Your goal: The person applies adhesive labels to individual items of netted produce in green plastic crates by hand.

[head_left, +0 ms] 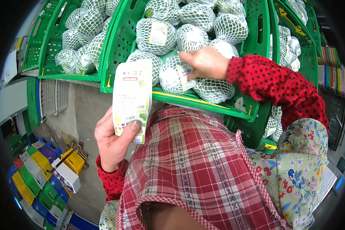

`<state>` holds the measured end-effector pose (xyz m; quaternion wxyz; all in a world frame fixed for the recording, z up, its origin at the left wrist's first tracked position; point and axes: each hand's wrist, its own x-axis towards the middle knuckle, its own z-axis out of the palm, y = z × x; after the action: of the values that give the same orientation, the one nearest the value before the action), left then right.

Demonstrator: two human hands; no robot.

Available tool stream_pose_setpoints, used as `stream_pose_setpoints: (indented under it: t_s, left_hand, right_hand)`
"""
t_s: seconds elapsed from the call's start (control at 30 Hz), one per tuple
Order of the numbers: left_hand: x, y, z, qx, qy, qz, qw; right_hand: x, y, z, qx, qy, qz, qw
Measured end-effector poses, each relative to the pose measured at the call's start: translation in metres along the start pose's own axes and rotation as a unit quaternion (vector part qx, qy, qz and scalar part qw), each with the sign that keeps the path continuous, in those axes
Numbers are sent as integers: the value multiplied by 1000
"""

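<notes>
My left hand [112, 138] holds up a strip of white sticker labels [132, 92] with green and yellow print, its thumb pressed on the lower end. My right hand [209, 62] reaches into the near side of a green plastic crate [195, 104]. Its fingers are curled, with the tips at the edge of a white label [185, 77]. That label lies against a round green vegetable or fruit in a white foam net [169, 79]. Behind it, another netted piece [143, 36] carries a similar label. The netting hides the exact kind of produce.
More green crates of netted produce stand to the left [74, 74] and right [295, 69]. Stacked coloured crates [34, 168] and a yellow crate [73, 161] are on the floor at lower left. My plaid apron [188, 153] is close to the crate's front edge.
</notes>
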<state>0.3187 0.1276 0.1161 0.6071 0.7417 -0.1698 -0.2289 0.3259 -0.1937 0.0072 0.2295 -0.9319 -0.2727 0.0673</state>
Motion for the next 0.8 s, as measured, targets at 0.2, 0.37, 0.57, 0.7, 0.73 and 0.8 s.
stream_pose_setpoints:
  t_s: [0.2, 0.37, 0.57, 0.7, 0.73, 0.8]
  left_hand:
    - [12, 3, 5, 34, -74, 38, 996]
    - [17, 6, 16, 64, -70, 22, 995]
    - [34, 4, 21, 197, 17, 189, 962]
    - [44, 12, 29, 214, -44, 217, 952]
    - [46, 10, 30, 221, -46, 234, 946]
    - [47, 9, 32, 220, -21, 226, 949]
  right_hand:
    - [20, -5, 0, 90, -107, 58, 989]
    - [28, -49, -76, 451, 80, 85, 885]
    - [31, -80, -85, 409, 88, 70, 906]
    - [35, -67, -87, 329, 167, 12, 929]
    - [35, -69, -82, 399, 149, 27, 904]
    - [34, -75, -83, 410, 139, 54, 900]
